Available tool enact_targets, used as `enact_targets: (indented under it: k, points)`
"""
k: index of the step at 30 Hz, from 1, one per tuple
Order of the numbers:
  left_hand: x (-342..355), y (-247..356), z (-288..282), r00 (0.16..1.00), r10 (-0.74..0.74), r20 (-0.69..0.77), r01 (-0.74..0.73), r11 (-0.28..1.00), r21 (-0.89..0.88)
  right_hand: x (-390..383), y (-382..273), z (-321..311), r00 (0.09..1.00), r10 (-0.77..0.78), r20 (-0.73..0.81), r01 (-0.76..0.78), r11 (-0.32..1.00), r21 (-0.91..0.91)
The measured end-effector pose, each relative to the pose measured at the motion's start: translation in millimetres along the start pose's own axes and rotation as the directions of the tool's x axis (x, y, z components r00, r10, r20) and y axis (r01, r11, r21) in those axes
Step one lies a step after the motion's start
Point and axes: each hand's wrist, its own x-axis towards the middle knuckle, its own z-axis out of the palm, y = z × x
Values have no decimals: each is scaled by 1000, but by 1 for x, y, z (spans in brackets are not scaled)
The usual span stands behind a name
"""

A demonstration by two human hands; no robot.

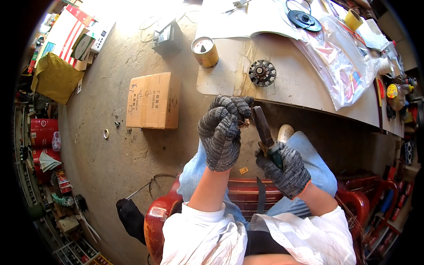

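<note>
My left hand (pixel 221 132), in a grey knitted glove, is closed with its fingers curled in front of the table edge. Thin copper-coloured wires (pixel 244 123) poke out of its grip; whatever else it holds is hidden by the glove. Close to its fingertips stands the dark, flat blade of a hand tool (pixel 262 126) with a green handle. My right hand (pixel 288 170), gloved alike, is wrapped round that handle, the blade pointing up and away from me. Beyond both hands, a round black slotted motor part (pixel 262 73) lies on the table (pixel 300 95).
An open-topped tin can (pixel 205 51) stands at the table's left corner. Plastic bags (pixel 344 66), papers and a black disc (pixel 304 20) cover its far right. On the floor at left are a cardboard box (pixel 152 100) and a grey device (pixel 167 37). Below me is a red chair (pixel 163 212).
</note>
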Motion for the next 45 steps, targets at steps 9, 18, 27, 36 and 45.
enact_targets:
  k: [9,18,27,36,45]
  points:
    - [0,-2,-4,1000,19,22,-20,998,51,11,21,10,947,-274,-171,240,951,-193]
    - [-16,-20,-9,989,-120,-85,135,968,213,42,41,3,912,-179,-368,149,983,-107]
    - [-18,-56,-32,781,-615,-111,466,691,-552,29,35,-10,983,10,182,-165,467,869]
    - [-8,-18,2,881,-466,-82,346,753,-560,60,72,-85,870,224,-440,135,749,648]
    - [-13,-26,-3,814,-560,-158,539,828,-155,82,89,-103,798,-214,-563,-188,799,-571]
